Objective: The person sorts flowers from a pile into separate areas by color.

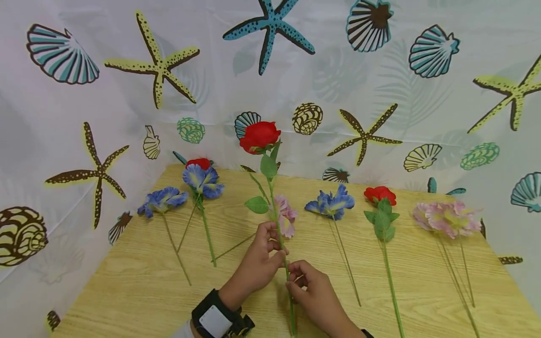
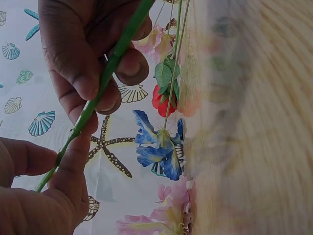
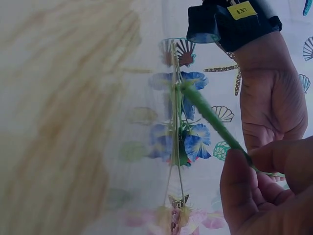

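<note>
Left hand (image 1: 263, 258), with lettered yellow wrist label (image 3: 241, 10), holds red flower (image 1: 260, 137).

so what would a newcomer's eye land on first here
Probably the red flower, held up in the hands near the head view's centre. Next, perhaps, the blue starfish printed high on the white backdrop, then the blue flowers to either side on the wooden table.

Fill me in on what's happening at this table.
A person's left hand and right hand grip the green stem of a tall red flower, the left hand higher up. Its bloom points upward, tipped slightly left. Other flowers lie about on the wooden table: to the right, a blue flower, a shorter red flower and a pink cluster; to the left, two blue blooms.
</note>
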Tool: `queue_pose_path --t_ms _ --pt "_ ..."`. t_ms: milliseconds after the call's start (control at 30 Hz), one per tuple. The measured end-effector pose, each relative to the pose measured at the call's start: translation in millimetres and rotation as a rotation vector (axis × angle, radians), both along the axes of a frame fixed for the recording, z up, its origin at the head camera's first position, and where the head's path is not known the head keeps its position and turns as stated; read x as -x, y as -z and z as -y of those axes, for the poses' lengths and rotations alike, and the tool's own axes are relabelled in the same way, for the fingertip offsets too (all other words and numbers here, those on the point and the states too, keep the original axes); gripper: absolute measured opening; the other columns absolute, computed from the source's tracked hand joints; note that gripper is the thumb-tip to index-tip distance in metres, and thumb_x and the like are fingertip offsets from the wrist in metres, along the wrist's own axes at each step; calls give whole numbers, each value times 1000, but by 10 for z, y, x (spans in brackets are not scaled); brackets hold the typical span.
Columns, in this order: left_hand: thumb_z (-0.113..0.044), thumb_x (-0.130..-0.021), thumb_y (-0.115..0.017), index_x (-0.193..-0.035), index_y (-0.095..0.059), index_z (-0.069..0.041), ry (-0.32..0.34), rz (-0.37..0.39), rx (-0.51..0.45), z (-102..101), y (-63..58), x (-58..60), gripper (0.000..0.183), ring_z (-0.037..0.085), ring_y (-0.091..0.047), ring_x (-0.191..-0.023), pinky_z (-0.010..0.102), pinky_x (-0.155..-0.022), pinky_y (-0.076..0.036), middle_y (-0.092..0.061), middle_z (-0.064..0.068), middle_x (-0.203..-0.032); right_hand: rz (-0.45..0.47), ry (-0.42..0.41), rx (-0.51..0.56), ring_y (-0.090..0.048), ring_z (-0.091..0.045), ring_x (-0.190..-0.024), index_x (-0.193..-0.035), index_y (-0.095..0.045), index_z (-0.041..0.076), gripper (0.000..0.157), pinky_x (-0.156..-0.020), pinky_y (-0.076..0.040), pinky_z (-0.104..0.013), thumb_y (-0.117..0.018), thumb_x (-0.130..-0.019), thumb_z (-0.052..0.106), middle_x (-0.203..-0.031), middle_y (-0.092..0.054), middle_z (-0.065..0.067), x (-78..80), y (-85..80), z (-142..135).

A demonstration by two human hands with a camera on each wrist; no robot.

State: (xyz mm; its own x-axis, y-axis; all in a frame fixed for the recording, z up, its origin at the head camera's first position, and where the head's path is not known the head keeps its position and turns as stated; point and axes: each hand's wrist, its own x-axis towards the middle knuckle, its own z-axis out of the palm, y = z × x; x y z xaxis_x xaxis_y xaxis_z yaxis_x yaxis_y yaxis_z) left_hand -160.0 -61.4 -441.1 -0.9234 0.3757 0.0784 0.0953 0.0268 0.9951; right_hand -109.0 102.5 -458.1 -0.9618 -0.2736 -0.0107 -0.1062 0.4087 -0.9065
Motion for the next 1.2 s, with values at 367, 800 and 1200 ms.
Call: queue_pose_path --t_ms 367,800,1200 --pt "-32 -94 -57 -149 -24 -16 26 -124 200 58 -5 57 66 21 -45 -125 47 -96 -46 -43 10 -135 -9 12 -18 -62 -20 -82 -108 -52 1 19 -58 -55 -21 -58 -92 8 -96 -55 -11 21 11 -59" --pt "-48 -83 -66 -153 -21 -12 -190 -396 708 529 105 285 90 38 -9 -141 62 -104 -29 -13 18 -156 59 221 -72 -59 -13 -69 -108 -55 5 16 -57 -54 -26 -56 -91 5 -92 -53 -8 127 -51 -447" --pt "-58 -78 -65 -154 -17 -9 -247 -339 1085 1001 195 354 102 52 5 -136 74 -100 -17 -2 32 -153 35 334 -303 -62 -14 -71 -115 -52 0 24 -57 -55 -25 -52 -93 9 -99 -55 -13 196 -214 -1104"
